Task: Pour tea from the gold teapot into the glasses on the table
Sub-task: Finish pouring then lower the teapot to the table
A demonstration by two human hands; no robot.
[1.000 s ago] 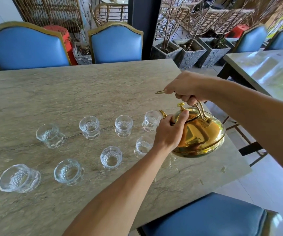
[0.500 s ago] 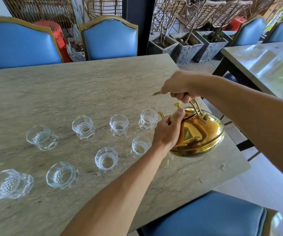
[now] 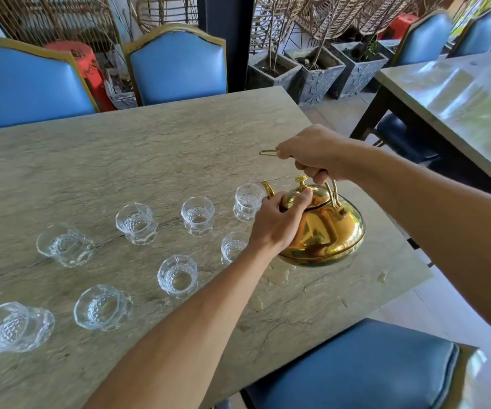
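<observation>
The gold teapot (image 3: 326, 231) hangs tilted just above the stone table (image 3: 120, 160) near its right edge. My right hand (image 3: 312, 154) is closed around its wire handle. My left hand (image 3: 279, 222) presses on the lid and the pot's left side. The spout (image 3: 267, 188) points left, right beside the far-row glass (image 3: 247, 202). Several small clear glasses stand in two rows; one near-row glass (image 3: 232, 247) is partly hidden behind my left wrist. Others sit at the middle (image 3: 198, 215) and front (image 3: 177, 274).
Blue padded chairs stand at the far side (image 3: 176, 66) and right in front of me (image 3: 350, 367). A second table (image 3: 456, 93) lies to the right across a gap. Small wet spots (image 3: 279, 278) mark the table under the pot. Stone planters (image 3: 318, 72) stand behind.
The teapot has shifted slightly left and lower, its spout closing on the far-right glass. Both hands keep their hold. The camera has tipped a little.
</observation>
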